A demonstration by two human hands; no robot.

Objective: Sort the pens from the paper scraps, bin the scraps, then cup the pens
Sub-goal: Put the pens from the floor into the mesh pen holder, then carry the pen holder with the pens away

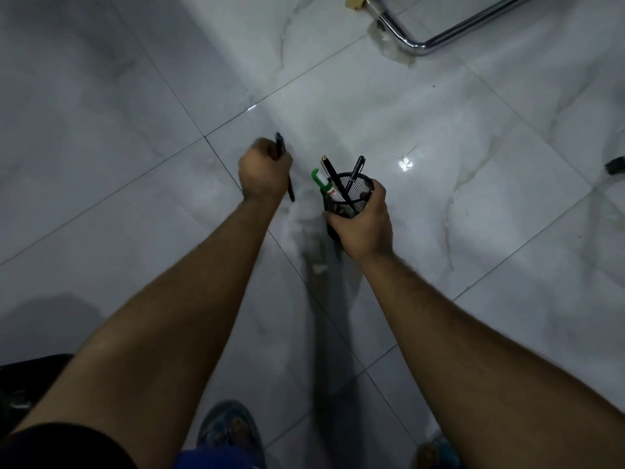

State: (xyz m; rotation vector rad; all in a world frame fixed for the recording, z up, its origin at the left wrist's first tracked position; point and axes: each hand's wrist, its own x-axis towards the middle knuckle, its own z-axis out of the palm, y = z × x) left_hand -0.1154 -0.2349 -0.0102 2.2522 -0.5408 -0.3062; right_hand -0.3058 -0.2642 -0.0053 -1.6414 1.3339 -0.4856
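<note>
My right hand (363,228) grips a black mesh pen cup (351,194) held over the floor. Inside it stand a green-capped white marker (323,182) and two dark pens (341,179) that lean against the rim. To the cup's left, my left hand (263,172) is closed in a fist around a black pen (280,145); the pen's ends stick out above and below the fist. A small white paper scrap (319,268) lies on the tiles below the cup, blurred.
Glossy white marble floor tiles (135,147) fill the view. A chrome chair leg (416,42) curves across the top right. A dark object (614,165) sits at the right edge. A dark bin-like shape (20,394) is at the lower left. My shoes (230,431) show at the bottom.
</note>
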